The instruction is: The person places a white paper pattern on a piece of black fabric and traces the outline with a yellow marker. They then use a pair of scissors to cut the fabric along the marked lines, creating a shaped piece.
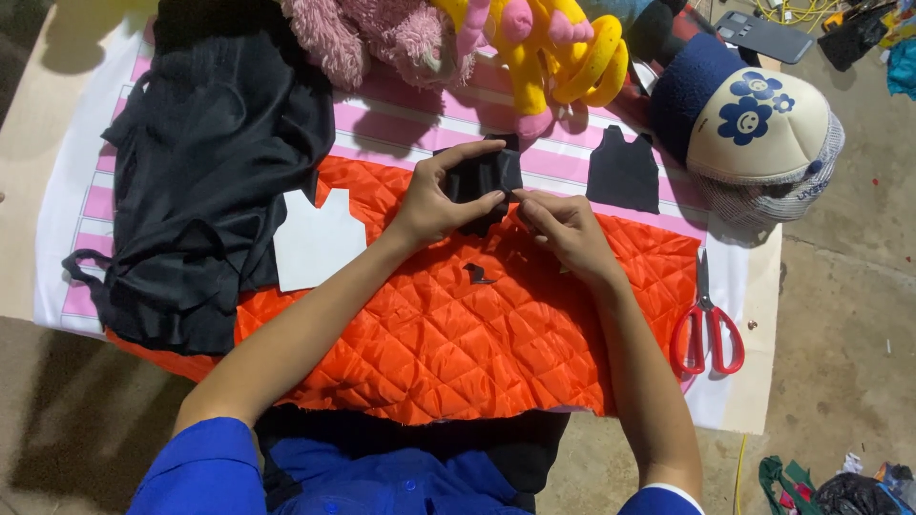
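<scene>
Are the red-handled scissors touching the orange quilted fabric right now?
Apart. The head view shows the red-handled scissors lying on the white cloth to the right of the orange quilted fabric, with a strip of white between them.

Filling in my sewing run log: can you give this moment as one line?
left hand: holds black fabric piece | right hand: pinches its edge | under: orange quilted fabric | scissors: right, untouched

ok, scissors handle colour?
Red, on the scissors right of the orange quilt; head view.
</scene>
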